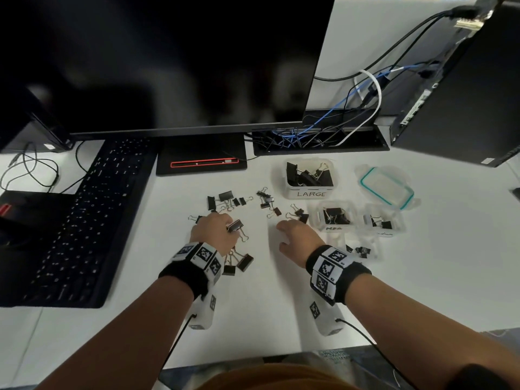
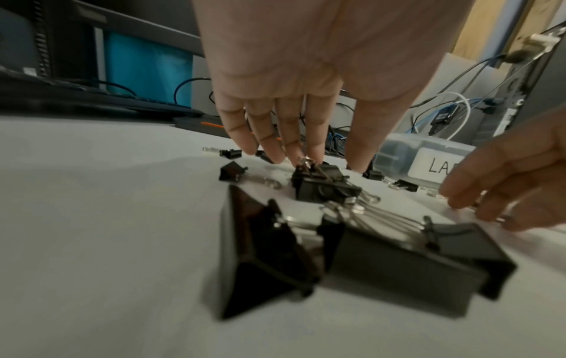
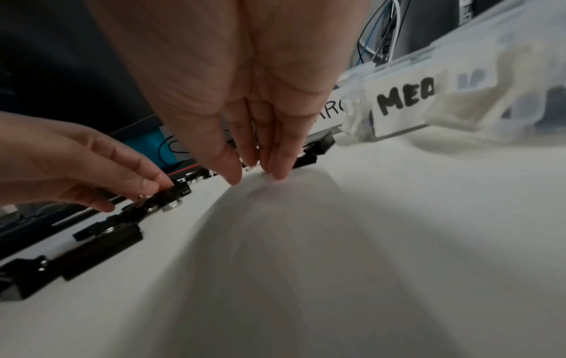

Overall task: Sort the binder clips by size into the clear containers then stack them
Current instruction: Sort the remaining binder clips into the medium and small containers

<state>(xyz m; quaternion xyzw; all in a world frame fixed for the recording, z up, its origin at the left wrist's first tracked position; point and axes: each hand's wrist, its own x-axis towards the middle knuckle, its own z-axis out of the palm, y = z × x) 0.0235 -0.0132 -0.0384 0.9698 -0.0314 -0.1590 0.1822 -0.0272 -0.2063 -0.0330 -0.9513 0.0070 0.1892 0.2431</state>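
The landmark for all positions is the LARGE container (image 1: 309, 181), a clear tub standing open on the white desk (image 1: 281, 305) and already holding several big black clips. Just nearer the person than it, and slightly to its right, stand two smaller clear containers: one labelled MED (image 1: 334, 218) and a second (image 1: 384, 222) whose label cannot be read; a still smaller tub (image 1: 363, 249) sits nearer again. Each holds a few clips, so sorting is judged to be under way but unfinished. A teal-rimmed lid (image 1: 387, 188) lies flat to the right of the LARGE container, presumably set aside to keep the tubs open for loading. The loose binder clips (image 1: 239, 201) lie scattered to the left of the LARGE container and nearer the person. The left hand (image 1: 215, 230) hangs over this scatter with fingers (image 2: 315, 135) extended downward, the tips on the wire handles of a binder clip (image 2: 321, 184); whether the clip is actually pinched cannot be determined. The right hand (image 1: 297, 237) is released, fingers straight and together, tips just touching the desk between the scatter and the MED container, holding nothing. Two large clips (image 1: 239, 263) lie close to the left wrist.
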